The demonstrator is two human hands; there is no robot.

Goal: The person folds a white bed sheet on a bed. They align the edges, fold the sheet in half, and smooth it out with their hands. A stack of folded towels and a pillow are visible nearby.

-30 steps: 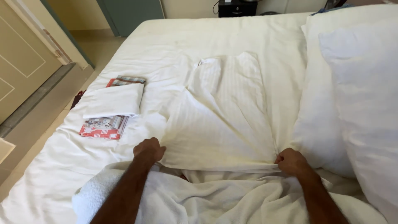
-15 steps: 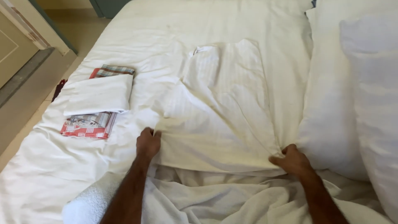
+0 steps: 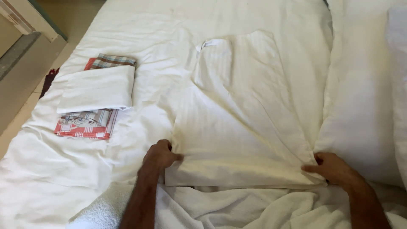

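A cream striped cloth [image 3: 241, 123] lies spread flat on the white bed sheet [image 3: 148, 25], its near edge folded over. My left hand [image 3: 160, 155] pinches the cloth's near left corner. At the near right corner my right hand [image 3: 335, 167] grips the same fold. Both forearms reach in from the bottom of the view, over a heap of crumpled white linen [image 3: 237, 208].
A folded white cloth [image 3: 96, 89] rests on folded checked red and grey towels [image 3: 87, 126] at the left of the bed. White pillows [image 3: 369, 97] line the right side. A terry towel [image 3: 99, 212] lies near my left arm. Floor and a door frame [image 3: 29, 25] show at far left.
The view has tilted down and come closer to the bed. Both hands have kept their grip on the cloth's near corners and drawn its edge straighter and flatter.
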